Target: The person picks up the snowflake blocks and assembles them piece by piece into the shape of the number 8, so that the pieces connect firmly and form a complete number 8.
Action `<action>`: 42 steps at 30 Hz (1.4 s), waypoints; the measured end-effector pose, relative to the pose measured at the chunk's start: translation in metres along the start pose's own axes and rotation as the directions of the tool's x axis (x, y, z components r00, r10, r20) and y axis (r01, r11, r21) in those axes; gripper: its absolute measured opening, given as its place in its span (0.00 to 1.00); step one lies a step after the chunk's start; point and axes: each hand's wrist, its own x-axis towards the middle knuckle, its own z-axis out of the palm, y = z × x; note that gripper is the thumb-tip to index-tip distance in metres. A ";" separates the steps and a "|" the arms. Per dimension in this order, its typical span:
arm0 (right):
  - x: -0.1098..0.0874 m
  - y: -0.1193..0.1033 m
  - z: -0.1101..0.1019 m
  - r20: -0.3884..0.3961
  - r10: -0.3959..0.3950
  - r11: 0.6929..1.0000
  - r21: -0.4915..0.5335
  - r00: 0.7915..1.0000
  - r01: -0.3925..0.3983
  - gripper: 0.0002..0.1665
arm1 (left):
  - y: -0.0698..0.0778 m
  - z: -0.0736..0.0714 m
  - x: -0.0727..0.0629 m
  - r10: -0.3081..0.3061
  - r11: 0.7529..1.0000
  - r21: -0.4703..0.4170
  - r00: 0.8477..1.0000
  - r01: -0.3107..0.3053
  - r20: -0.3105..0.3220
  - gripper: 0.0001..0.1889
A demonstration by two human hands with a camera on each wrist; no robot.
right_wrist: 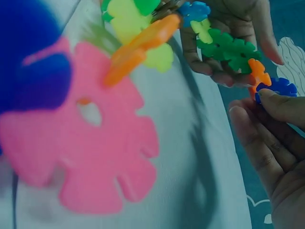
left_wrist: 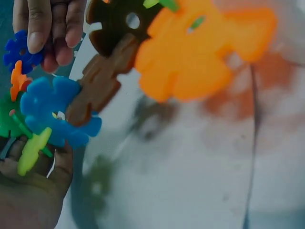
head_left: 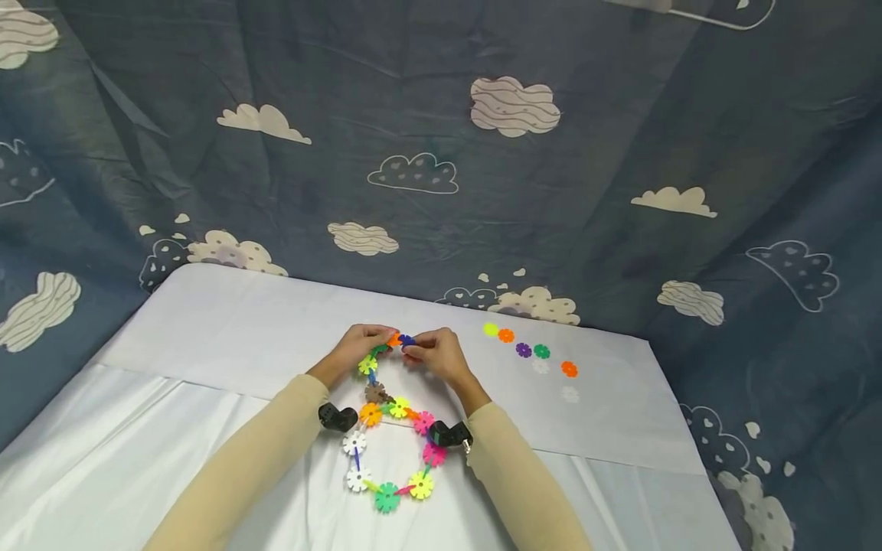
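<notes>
A chain of flower-shaped interlocking plastic discs (head_left: 368, 364) rises from a closed ring of similar discs (head_left: 387, 499). My left hand (head_left: 354, 346) holds the chain near its far end, its fingers curled under the green discs (right_wrist: 228, 49). Beyond those sits an orange disc (right_wrist: 259, 72), joined to or touching a dark blue disc (right_wrist: 285, 87); how firmly they fit I cannot tell. Thumb and fingers of my right hand (head_left: 444, 356) pinch the dark blue disc. In the left wrist view, a light blue disc (left_wrist: 43, 107) and a brown disc (left_wrist: 97, 83) hang along the chain.
Several loose discs lie to the right on the white-covered table (head_left: 620, 413): yellow (head_left: 491, 329), orange (head_left: 506, 335), purple (head_left: 524, 350), green (head_left: 542, 351) and white (head_left: 570, 395) among them. Behind the table hangs a dark cloud-patterned cloth (head_left: 413, 99). Black wrist cameras (head_left: 338, 418) sit above the ring.
</notes>
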 end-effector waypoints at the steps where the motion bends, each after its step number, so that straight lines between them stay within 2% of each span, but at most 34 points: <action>1: -0.001 0.000 0.000 0.006 -0.001 1.000 -0.001 1.000 0.001 0.06 | 0.000 0.000 0.000 0.010 1.000 0.004 1.000 -0.010 0.009 0.19; 5: -0.002 0.000 -0.007 0.059 0.000 1.000 -0.008 0.998 0.001 0.11 | -0.002 0.001 0.000 0.017 1.000 0.015 1.000 -0.017 0.025 0.19; 7: -0.003 0.003 -0.015 0.062 -0.004 1.000 -0.011 0.998 0.005 0.15 | -0.002 0.001 -0.001 0.010 1.000 0.002 1.000 -0.010 0.026 0.18; 9: -0.005 0.010 -0.027 0.013 0.011 1.000 -0.020 1.000 -0.011 0.17 | -0.001 0.000 0.000 0.000 1.000 -0.011 1.000 0.001 0.025 0.18; 11: -0.007 0.020 -0.043 -0.090 0.038 0.998 -0.051 0.995 -0.043 0.16 | -0.001 -0.001 0.000 -0.007 1.000 -0.018 0.999 0.008 0.032 0.18; 13: -0.009 0.031 -0.060 -0.205 0.065 0.993 -0.078 0.977 -0.083 0.15 | -0.002 -0.005 0.000 -0.014 1.000 -0.014 0.999 0.014 0.032 0.17; 17: -0.010 0.054 -0.093 -0.388 0.130 0.973 -0.127 0.912 -0.192 0.14 | -0.006 -0.014 -0.001 -0.028 1.000 0.007 1.000 0.028 0.007 0.16; 20: -0.011 0.067 -0.114 -0.471 0.185 0.948 -0.147 0.863 -0.283 0.16 | -0.009 -0.019 0.000 -0.022 0.999 0.032 1.000 0.022 -0.016 0.16; 22: -0.012 0.073 -0.125 -0.493 0.221 0.921 -0.179 0.842 -0.346 0.18 | -0.008 -0.020 -0.001 -0.009 0.999 0.033 1.000 0.010 -0.018 0.16; 23: -0.013 0.074 -0.129 -0.491 0.235 0.908 -0.196 0.839 -0.370 0.19 | -0.008 -0.020 -0.001 -0.006 1.000 0.026 1.000 0.006 -0.018 0.16; 29: -0.012 0.078 -0.146 -0.424 0.256 0.822 -0.376 0.868 -0.427 0.25 | -0.008 -0.015 0.003 0.030 0.999 0.022 0.999 -0.030 0.011 0.15; 32: -0.012 0.077 -0.152 -0.417 0.292 0.792 -0.399 0.861 -0.462 0.22 | -0.008 -0.009 0.006 0.034 0.998 0.046 0.999 -0.036 0.030 0.15; 34: -0.013 0.076 -0.155 -0.418 0.312 0.785 -0.392 0.853 -0.479 0.21 | -0.006 -0.006 0.008 0.033 0.998 0.061 0.999 -0.035 0.032 0.14; 36: -0.016 0.076 -0.157 -0.420 0.306 0.792 -0.385 0.854 -0.473 0.19 | -0.006 -0.002 0.010 0.036 0.997 0.074 0.999 -0.038 0.031 0.14; 38: -0.019 0.076 -0.156 -0.424 0.273 0.815 -0.375 0.864 -0.442 0.16 | -0.005 0.000 0.011 0.034 0.997 0.074 0.999 -0.035 0.019 0.14; 42: -0.025 0.072 -0.139 -0.392 0.174 0.915 -0.276 0.904 -0.296 0.11 | -0.005 0.004 0.012 0.043 0.997 0.062 0.999 -0.044 0.020 0.14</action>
